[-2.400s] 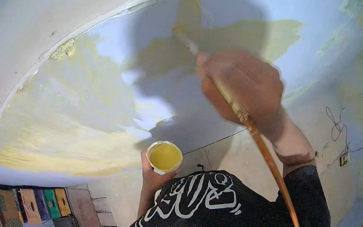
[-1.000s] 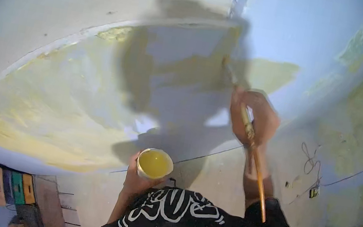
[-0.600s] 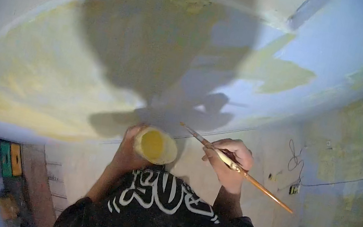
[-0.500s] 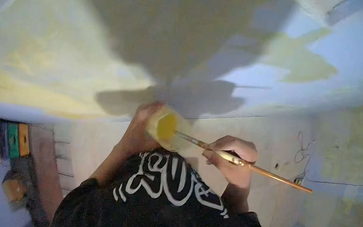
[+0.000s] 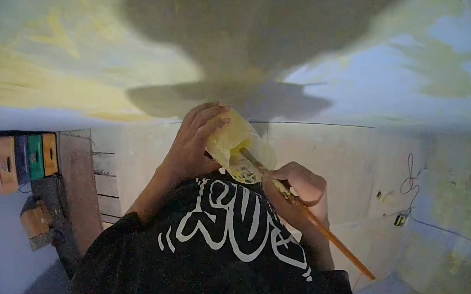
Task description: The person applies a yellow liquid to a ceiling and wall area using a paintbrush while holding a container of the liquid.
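Note:
My left hand point(image 5: 189, 139) grips a pale translucent plastic cup point(image 5: 225, 129), fingers wrapped over its side. The cup is tilted, and yellow paint point(image 5: 240, 145) shows inside it. A long paintbrush point(image 5: 335, 240) with an orange-brown wooden handle is held in my right hand point(image 5: 302, 187), its fingers closed round the upper shaft. The brush's working end reaches into the cup's mouth, and the bristles are hidden there. Both hands are close together in front of my black shirt, near a large surface point(image 5: 13, 86) painted in yellow and blue.
A broad shadow falls across the painted surface. Coloured crates or boxes point(image 5: 6, 163) stand at the far left, with a cardboard box point(image 5: 36, 219) near them. On the right a thin red cord point(image 5: 410, 178) hangs by a pale wall point(image 5: 340, 159).
The cup has tipped over further, and my left fingers show more over its side. My right hand has shifted left, and the brush slants more steeply, its handle end lower.

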A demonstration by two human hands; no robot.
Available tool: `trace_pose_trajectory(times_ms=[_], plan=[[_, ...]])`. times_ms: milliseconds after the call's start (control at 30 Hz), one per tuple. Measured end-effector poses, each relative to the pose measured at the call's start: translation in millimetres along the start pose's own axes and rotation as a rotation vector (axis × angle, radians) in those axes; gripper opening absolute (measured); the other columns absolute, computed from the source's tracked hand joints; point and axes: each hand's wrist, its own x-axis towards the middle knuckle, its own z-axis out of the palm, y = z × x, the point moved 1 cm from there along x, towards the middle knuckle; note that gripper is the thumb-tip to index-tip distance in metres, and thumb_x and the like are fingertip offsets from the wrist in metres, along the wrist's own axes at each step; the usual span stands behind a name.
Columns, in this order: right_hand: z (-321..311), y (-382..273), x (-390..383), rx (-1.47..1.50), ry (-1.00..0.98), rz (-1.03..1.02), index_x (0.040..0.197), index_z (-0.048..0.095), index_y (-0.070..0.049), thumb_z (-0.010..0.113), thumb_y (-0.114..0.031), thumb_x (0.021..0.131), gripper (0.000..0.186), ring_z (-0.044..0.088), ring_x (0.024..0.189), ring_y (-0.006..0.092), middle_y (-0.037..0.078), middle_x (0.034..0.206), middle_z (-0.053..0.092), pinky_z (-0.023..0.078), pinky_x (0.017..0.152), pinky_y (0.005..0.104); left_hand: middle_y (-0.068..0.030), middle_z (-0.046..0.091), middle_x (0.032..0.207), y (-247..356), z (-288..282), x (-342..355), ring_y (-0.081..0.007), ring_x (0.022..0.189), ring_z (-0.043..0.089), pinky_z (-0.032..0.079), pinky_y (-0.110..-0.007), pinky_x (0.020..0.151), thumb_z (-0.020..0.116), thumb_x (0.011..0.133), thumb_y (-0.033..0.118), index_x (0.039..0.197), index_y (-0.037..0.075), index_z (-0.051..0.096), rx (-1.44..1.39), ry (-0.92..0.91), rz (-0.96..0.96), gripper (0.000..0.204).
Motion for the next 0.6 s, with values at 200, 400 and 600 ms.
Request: trace_pose_trajectory(times_ms=[200,400,600], plan=[[28.1,-48.7,5.8,-0.028,0.089,-0.011,0.089,0.068,-0.001,0.078,0.001,0.083,0.012,0.069,0.067,0.0208,0.013,0.079,0.07,0.054,0.058,0.0321,-0.0165,0.054,0.144,5.3,-29.1,-8.4,-0.0446,0.134,0.05,0.043,-0.057,0.11,0.096,0.062,0.025,0.137,0.015,0.046,0.022,0.003,0.032,0.091],[57.8,-52.1,-3.8,-0.119,0.074,0.038,0.085,0.066,-0.001,0.077,0.002,0.083,0.012,0.065,0.063,0.0202,0.01,0.075,0.067,0.05,0.056,0.0325,-0.0166,0.054,0.144,-1.9,-53.1,-20.3,-0.0441,0.133,0.051,0.044,-0.057,0.109,0.095,0.065,0.029,0.136,0.014,0.047,0.025,-0.005,0.08,0.087],[75.2,-67.5,0.6,-0.104,0.144,-0.047,0.084,0.067,-0.001,0.076,0.003,0.085,0.011,0.064,0.063,0.0183,0.009,0.073,0.066,0.049,0.056,0.031,-0.0168,0.055,0.143,-13.3,-66.1,-26.5,-0.0429,0.132,0.052,0.043,-0.057,0.11,0.095,0.063,0.027,0.135,0.013,0.047,0.027,-0.001,0.137,0.087]])
